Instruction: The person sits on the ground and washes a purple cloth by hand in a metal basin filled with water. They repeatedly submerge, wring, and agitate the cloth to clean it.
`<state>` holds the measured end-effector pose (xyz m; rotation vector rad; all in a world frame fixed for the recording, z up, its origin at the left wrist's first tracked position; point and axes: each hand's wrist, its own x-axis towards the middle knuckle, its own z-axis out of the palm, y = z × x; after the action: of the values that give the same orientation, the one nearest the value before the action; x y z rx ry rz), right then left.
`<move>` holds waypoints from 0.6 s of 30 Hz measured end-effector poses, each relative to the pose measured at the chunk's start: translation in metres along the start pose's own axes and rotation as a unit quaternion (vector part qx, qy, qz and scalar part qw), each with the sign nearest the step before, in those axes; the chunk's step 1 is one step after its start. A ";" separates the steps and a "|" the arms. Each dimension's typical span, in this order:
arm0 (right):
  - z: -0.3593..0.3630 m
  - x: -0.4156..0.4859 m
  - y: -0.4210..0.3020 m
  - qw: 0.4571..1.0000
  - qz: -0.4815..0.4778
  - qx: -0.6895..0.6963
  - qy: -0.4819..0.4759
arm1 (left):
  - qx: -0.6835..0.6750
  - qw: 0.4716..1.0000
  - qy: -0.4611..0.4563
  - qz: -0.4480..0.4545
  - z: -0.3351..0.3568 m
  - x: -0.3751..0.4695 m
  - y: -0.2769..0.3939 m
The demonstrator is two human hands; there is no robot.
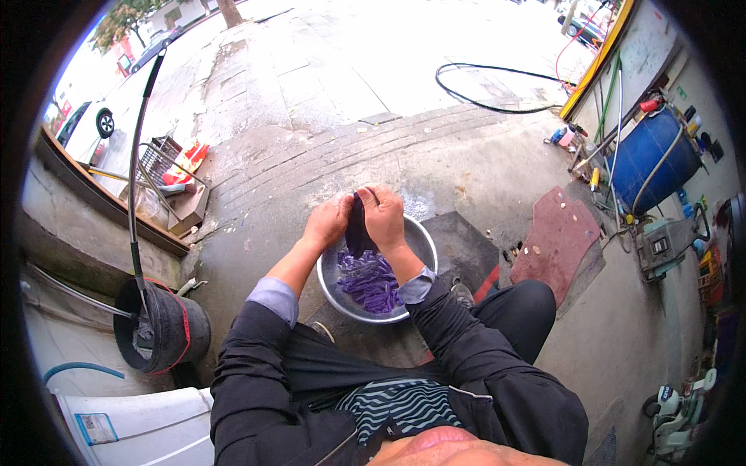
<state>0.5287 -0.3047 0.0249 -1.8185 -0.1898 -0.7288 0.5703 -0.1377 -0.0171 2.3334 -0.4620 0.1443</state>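
A round metal basin [430, 244] stands on the ground between my feet. Purple shaggy cloth [370, 282], perhaps a chenille mitt or mop cover, lies in it. My left hand [330, 220] and my right hand [382, 214] are close together above the far side of the basin. Between them they grip a dark cloth [358, 230] at its top, and it hangs down towards the purple cloth. Whether the dark cloth is joined to the purple one, I cannot tell.
A black bucket [195, 326] with long poles stands at the left, near a white plastic container [145, 419]. Dark matting [460, 244] and a reddish mat [553, 239] lie right of the basin. A blue barrel [655, 160] is at the right wall. A black hose [484, 106] loops on the pavement ahead.
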 end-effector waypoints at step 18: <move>0.029 -0.036 0.006 0.989 0.110 -0.069 0.075 | -0.509 0.790 0.073 -0.335 0.038 0.008 0.022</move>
<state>0.5135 -0.2731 -0.0062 -1.8702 0.1619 -0.7321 0.5684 -0.1808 -0.0287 1.2631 0.3462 -0.2249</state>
